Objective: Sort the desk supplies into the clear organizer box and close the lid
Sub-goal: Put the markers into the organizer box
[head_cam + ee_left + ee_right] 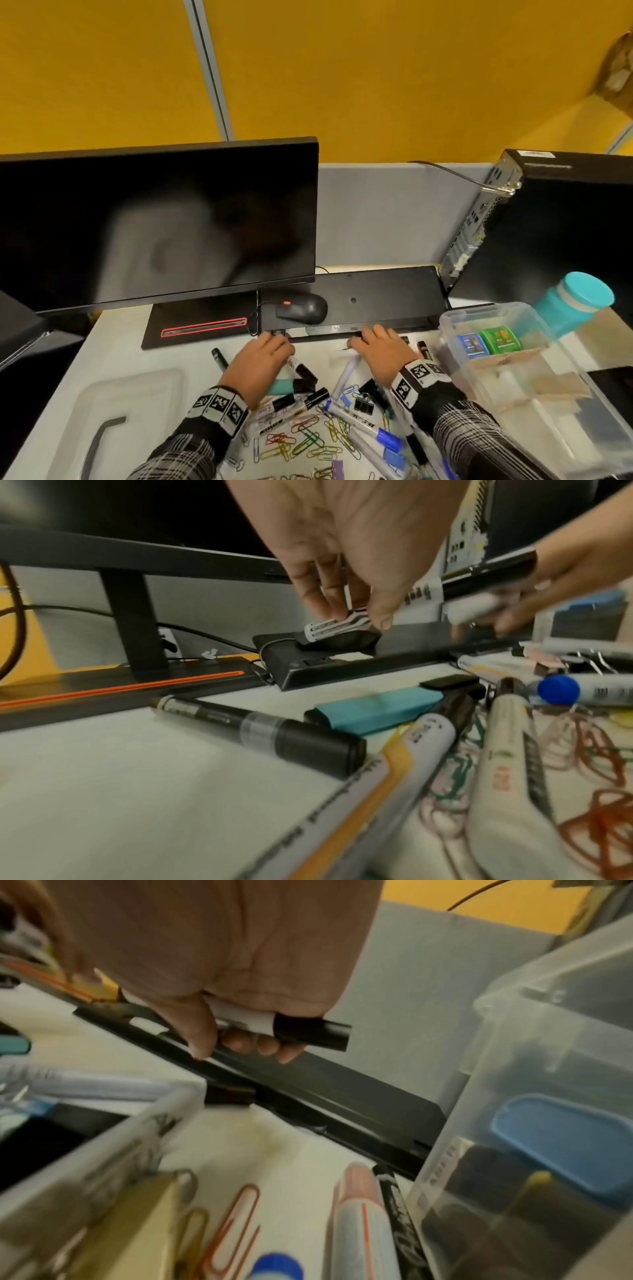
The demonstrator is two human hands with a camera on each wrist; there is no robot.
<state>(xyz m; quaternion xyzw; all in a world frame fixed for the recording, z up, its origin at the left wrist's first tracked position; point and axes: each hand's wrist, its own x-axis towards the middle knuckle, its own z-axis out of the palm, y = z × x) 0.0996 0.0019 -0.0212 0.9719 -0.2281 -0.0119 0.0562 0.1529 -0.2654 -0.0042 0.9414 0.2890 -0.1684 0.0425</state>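
Observation:
The clear organizer box [449, 320] stands open at the right with a blue case [472, 346] and a green case [498, 339] in its far compartment. Its lid [113, 407] lies at the left. My left hand [274, 342] pinches a white-labelled marker [337, 627] just above the desk. My right hand [363, 342] grips a white marker with a black cap [310, 1034] beside the box wall [514, 1069]. Loose markers [373, 433], a teal highlighter [377, 712], coloured paper clips [308, 442] and black binder clips [366, 397] are piled below both hands.
A black keyboard [376, 294] with a mouse [303, 308] on it lies just beyond my hands. A dark monitor [154, 222] stands at the back left, a computer tower [555, 222] at the back right. A teal bottle [575, 305] lies behind the box.

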